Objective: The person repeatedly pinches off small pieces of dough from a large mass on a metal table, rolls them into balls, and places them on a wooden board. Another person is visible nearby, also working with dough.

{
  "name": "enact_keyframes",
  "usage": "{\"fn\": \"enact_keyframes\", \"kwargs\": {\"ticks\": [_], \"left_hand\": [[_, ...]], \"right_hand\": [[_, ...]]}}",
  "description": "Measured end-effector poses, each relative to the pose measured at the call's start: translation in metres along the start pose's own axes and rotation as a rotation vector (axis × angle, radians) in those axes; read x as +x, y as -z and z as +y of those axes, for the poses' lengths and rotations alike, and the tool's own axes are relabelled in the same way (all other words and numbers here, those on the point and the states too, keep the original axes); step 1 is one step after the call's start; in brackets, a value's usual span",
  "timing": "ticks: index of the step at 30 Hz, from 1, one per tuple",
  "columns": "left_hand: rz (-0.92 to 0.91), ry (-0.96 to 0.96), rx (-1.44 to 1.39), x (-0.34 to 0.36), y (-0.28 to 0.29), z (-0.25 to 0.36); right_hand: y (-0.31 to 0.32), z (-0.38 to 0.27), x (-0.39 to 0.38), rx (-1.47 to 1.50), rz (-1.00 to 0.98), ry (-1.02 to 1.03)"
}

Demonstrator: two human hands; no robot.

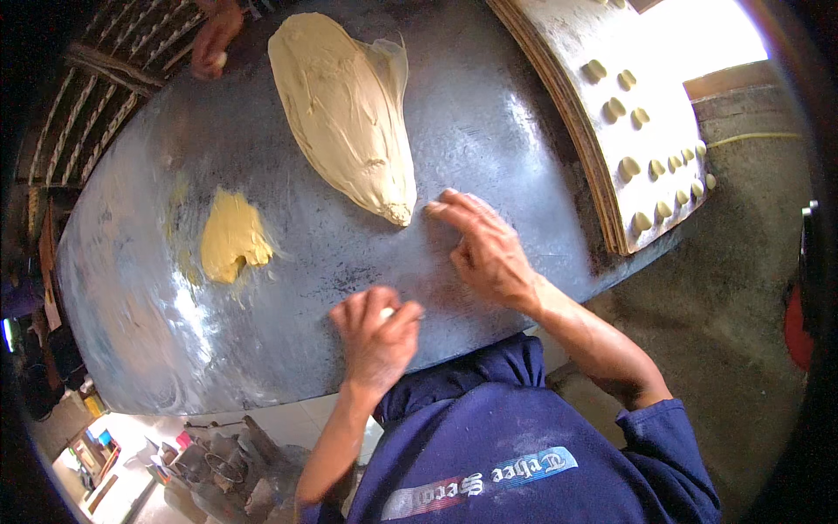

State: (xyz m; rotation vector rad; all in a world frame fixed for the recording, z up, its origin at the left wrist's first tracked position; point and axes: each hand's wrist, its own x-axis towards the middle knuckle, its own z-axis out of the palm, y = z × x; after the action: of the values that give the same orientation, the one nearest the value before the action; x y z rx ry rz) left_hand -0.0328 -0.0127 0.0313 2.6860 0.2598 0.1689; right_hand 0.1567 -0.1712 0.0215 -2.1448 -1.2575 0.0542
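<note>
Near the table's front edge, my left hand (374,342) is closed around a small pale piece of dough (387,313), which peeks out between the fingers. The hand is slightly smeared by motion. My right hand (487,249) is open, palm down, its fingers stretched toward the tapered end of a large dough mass (340,113). A small gap separates the fingertips from that dough. The long, cream-coloured mass lies on the dark, smooth table (489,105). Left of it, a smear of soft yellow fat, perhaps butter or margarine (234,236), sticks to the surface.
At the right, stacked boards (602,192) carry several small dough pieces (629,168). Another person's hand (216,39) reaches over the far left edge with a small pale piece. Racks holding rows of pale pieces (83,131) stand at the far left. Cluttered objects (227,472) lie below the table's left front.
</note>
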Motion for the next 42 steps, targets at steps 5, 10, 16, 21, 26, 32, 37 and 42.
{"fn": "enact_keyframes", "kwargs": {"ticks": [5,10,16,21,26,32,37,42], "left_hand": [[0.106,0.298,0.008,-0.003,0.019,-0.004],[0.227,0.312,-0.306,0.034,0.037,0.028],[0.388,0.068,-0.478,0.152,0.05,0.125],[0.475,-0.533,-0.521,0.304,0.044,0.254],[-0.24,-0.284,-0.282,0.446,-0.052,0.342],[0.229,-0.489,-0.69,0.398,-0.011,0.319],[-0.117,-0.316,-0.733,0.239,-0.004,0.238],[0.17,0.486,-0.942,0.098,0.017,0.134]], "right_hand": [[0.001,-0.014,-0.017,-0.018,0.259,-0.124],[0.028,-0.019,-0.032,0.006,0.233,-0.199],[0.135,0.028,-0.045,0.148,0.57,-0.242],[0.266,0.111,-0.049,-0.128,1.077,-0.234],[0.322,0.202,-0.039,-0.319,0.944,-0.507],[0.329,0.184,-0.056,0.053,1.283,-0.312],[0.226,0.095,-0.046,0.461,0.741,-0.382],[0.097,0.011,-0.002,0.398,-0.005,-0.377]]}}
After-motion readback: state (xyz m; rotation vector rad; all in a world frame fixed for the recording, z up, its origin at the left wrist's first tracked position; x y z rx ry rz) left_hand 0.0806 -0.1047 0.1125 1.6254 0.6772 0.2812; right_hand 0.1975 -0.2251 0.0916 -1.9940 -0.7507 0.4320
